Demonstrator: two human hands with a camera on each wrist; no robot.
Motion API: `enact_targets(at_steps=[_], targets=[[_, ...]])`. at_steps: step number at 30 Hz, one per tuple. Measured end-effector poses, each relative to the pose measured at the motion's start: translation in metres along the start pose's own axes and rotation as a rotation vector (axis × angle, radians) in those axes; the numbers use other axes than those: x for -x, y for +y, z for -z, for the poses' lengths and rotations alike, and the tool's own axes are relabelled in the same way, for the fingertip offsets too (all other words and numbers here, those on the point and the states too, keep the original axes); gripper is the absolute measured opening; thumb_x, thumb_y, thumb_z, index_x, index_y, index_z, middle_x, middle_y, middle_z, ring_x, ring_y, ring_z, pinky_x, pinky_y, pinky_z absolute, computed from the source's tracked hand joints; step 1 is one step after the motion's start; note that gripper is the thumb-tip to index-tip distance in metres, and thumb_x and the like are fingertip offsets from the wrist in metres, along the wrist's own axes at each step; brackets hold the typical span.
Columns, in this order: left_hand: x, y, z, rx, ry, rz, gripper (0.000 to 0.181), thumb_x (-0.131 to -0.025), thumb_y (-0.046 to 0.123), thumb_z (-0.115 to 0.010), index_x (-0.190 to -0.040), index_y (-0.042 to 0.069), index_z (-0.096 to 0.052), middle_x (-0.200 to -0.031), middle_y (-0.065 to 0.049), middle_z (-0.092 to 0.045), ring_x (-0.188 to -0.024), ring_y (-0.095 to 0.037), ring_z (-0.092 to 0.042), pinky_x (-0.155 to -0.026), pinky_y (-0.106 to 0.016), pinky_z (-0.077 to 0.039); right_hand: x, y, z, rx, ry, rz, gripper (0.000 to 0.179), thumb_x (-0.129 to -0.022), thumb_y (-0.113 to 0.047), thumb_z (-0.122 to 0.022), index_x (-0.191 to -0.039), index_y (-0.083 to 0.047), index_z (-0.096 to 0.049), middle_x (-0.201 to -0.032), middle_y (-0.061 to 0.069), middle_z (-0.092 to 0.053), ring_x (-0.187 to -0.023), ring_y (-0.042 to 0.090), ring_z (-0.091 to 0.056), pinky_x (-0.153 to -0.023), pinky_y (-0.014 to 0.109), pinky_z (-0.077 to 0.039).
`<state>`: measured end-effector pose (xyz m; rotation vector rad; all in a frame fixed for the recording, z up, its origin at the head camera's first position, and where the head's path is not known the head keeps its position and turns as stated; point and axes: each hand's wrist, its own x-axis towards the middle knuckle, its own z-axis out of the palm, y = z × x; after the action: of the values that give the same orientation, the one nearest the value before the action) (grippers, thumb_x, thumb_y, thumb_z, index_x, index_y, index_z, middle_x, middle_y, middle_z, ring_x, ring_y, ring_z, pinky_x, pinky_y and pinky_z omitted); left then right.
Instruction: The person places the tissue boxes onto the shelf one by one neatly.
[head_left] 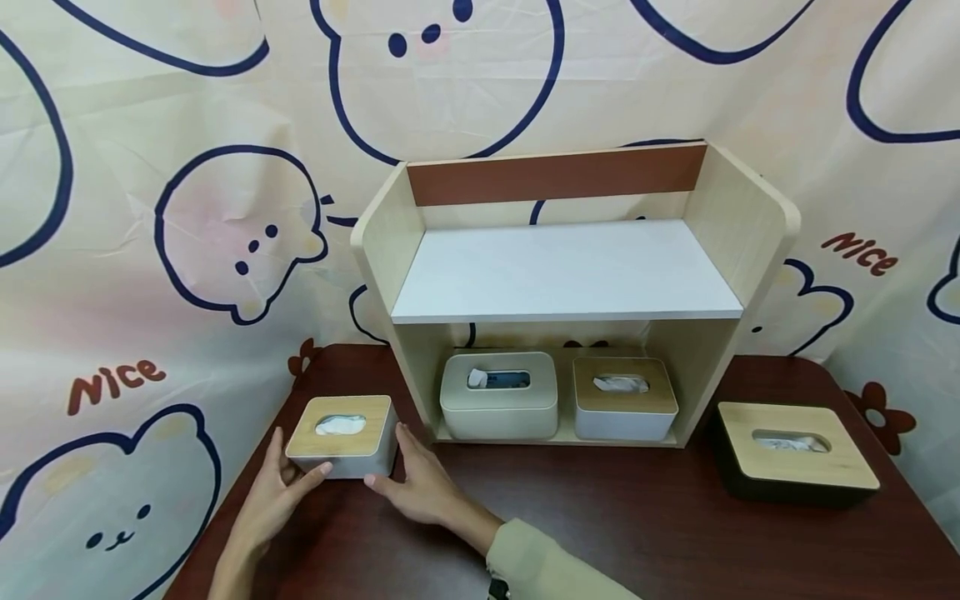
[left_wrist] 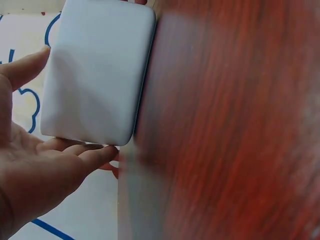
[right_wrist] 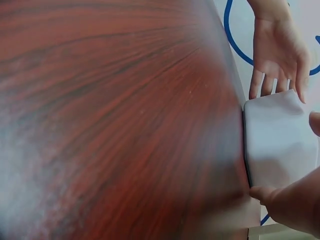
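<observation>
A small tissue box with a light wooden lid and pale grey sides sits at the left end of the dark table, white tissue showing in its slot. My left hand is at its left side, fingers along that side and thumb by the front upper edge. In the left wrist view, the left fingertips meet the end of the box. On the opposite side, my right hand has its fingers against the right wall, its thumb spread toward the front. Both hands have fairly straight fingers.
A two-level shelf unit stands at the back of the table. Its lower level holds a cream tissue box and a white one with a wooden lid. A black tissue box with a wooden lid lies at the right.
</observation>
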<state>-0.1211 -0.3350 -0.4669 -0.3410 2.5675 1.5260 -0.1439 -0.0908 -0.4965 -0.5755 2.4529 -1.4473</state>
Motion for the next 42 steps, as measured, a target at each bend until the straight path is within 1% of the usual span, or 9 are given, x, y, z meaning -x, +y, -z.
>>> enact_targets(at_steps=[3, 9, 13, 16, 20, 26, 33, 37, 42], targets=[[0.002, -0.002, -0.002, 0.012, 0.011, 0.008, 0.123, -0.104, 0.025, -0.073, -0.163, 0.012, 0.034, -0.173, -0.040, -0.012, -0.160, -0.056, -0.023, -0.127, -0.067, -0.027, 0.001, -0.002, -0.001, -0.004, -0.034, 0.008, 0.090, -0.103, -0.047, -0.068, -0.171, -0.005, -0.026, -0.177, 0.018, -0.027, -0.163, 0.031, -0.031, -0.131, 0.047, -0.034], [0.010, -0.004, -0.005, -0.018, 0.048, 0.002, 0.108, -0.105, 0.016, -0.070, -0.170, 0.004, 0.016, -0.173, -0.037, -0.018, -0.158, -0.053, -0.029, -0.124, -0.059, -0.034, 0.005, -0.004, -0.002, -0.012, -0.050, 0.053, 0.084, -0.106, -0.041, -0.067, -0.169, -0.001, -0.028, -0.176, 0.021, -0.029, -0.162, 0.031, -0.033, -0.131, 0.044, -0.035], [0.017, -0.005, -0.007, -0.058, 0.081, 0.003, 0.097, -0.105, 0.011, -0.068, -0.172, 0.002, 0.002, -0.172, -0.034, -0.027, -0.155, -0.048, -0.039, -0.113, -0.033, -0.050, 0.009, -0.005, -0.002, -0.003, -0.038, 0.084, 0.083, -0.106, -0.039, -0.068, -0.167, 0.002, -0.030, -0.174, 0.024, -0.030, -0.161, 0.034, -0.035, -0.130, 0.044, -0.036], [0.022, -0.004, -0.010, -0.069, 0.101, 0.014, 0.090, -0.105, 0.006, -0.067, -0.172, 0.002, -0.007, -0.170, -0.034, -0.033, -0.152, -0.047, -0.045, -0.105, -0.024, -0.055, 0.013, -0.003, -0.003, 0.010, -0.024, 0.099, 0.083, -0.106, -0.038, -0.069, -0.166, 0.004, -0.031, -0.173, 0.025, -0.031, -0.160, 0.034, -0.036, -0.130, 0.044, -0.037], [0.030, 0.000, -0.015, -0.063, 0.120, 0.027, 0.086, -0.104, 0.003, -0.067, -0.172, 0.001, -0.015, -0.167, -0.035, -0.036, -0.149, -0.049, -0.048, -0.108, -0.039, -0.057, 0.020, -0.002, -0.001, 0.004, -0.010, 0.100, 0.084, -0.106, -0.038, -0.070, -0.167, 0.003, -0.029, -0.173, 0.024, -0.031, -0.160, 0.033, -0.036, -0.130, 0.044, -0.037], [0.046, 0.006, -0.022, -0.073, 0.174, 0.005, 0.083, -0.102, 0.001, -0.071, -0.170, 0.002, -0.024, -0.165, -0.032, -0.041, -0.145, -0.047, -0.053, -0.101, -0.034, -0.061, 0.034, -0.005, 0.007, -0.024, 0.017, 0.117, 0.085, -0.106, -0.038, -0.069, -0.167, 0.003, -0.028, -0.174, 0.024, -0.030, -0.160, 0.034, -0.036, -0.129, 0.047, -0.038], [0.071, 0.019, -0.036, -0.102, 0.319, -0.014, 0.079, -0.096, -0.002, -0.077, -0.165, 0.000, -0.037, -0.164, -0.029, -0.043, -0.141, -0.050, -0.054, -0.100, -0.049, -0.056, 0.052, -0.015, 0.016, -0.049, 0.081, 0.136, 0.081, -0.106, -0.035, -0.070, -0.167, 0.000, -0.031, -0.172, 0.021, -0.034, -0.159, 0.031, -0.038, -0.128, 0.046, -0.038], [0.084, 0.029, -0.045, -0.067, 0.379, 0.000, 0.079, -0.094, -0.003, -0.078, -0.163, 0.001, -0.039, -0.164, -0.027, -0.044, -0.141, -0.051, -0.053, -0.097, -0.049, -0.054, 0.061, -0.021, 0.021, -0.051, 0.170, 0.160, 0.074, -0.107, -0.032, -0.068, -0.165, 0.002, -0.037, -0.168, 0.022, -0.041, -0.155, 0.032, -0.044, -0.124, 0.048, -0.043], [0.097, 0.039, -0.055, -0.072, 0.413, -0.019, 0.079, -0.094, 0.001, -0.081, -0.162, 0.001, -0.042, -0.163, -0.026, -0.046, -0.141, -0.049, -0.054, -0.095, -0.049, -0.053, 0.071, -0.024, 0.027, 0.004, 0.305, 0.218, 0.065, -0.106, -0.027, -0.068, -0.159, 0.004, -0.047, -0.159, 0.024, -0.053, -0.147, 0.032, -0.054, -0.116, 0.046, -0.052]])
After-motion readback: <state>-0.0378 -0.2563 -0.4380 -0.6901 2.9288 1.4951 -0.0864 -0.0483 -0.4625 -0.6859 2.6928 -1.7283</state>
